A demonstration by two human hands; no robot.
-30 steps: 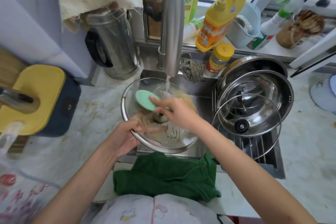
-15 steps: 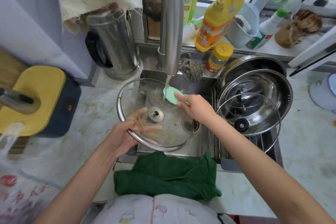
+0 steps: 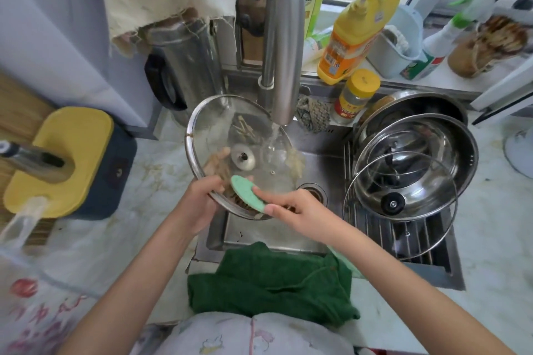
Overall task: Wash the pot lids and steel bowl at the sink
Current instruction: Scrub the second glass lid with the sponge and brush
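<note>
Tight spot; free room only under R hand (image 3: pixel 300 212) w/ sponge (image 3: pixel 247 192).
Tap (image 3: pixel 284 37) hangs just beyond it, over tilted lid (image 3: pixel 225 124); bowls (image 3: pixel 455 138) on rack (image 3: pixel 403 236) block its right; towel (image 3: pixel 268 277) lies nearer; sink floor (image 3: pixel 274 232) below is bare.

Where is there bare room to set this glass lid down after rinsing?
Bare counter between the yellow-topped block and the sink; more counter right of the drying rack. The rack is crowded with a steel bowl and a second lid; the windowsill is packed with bottles.
</note>
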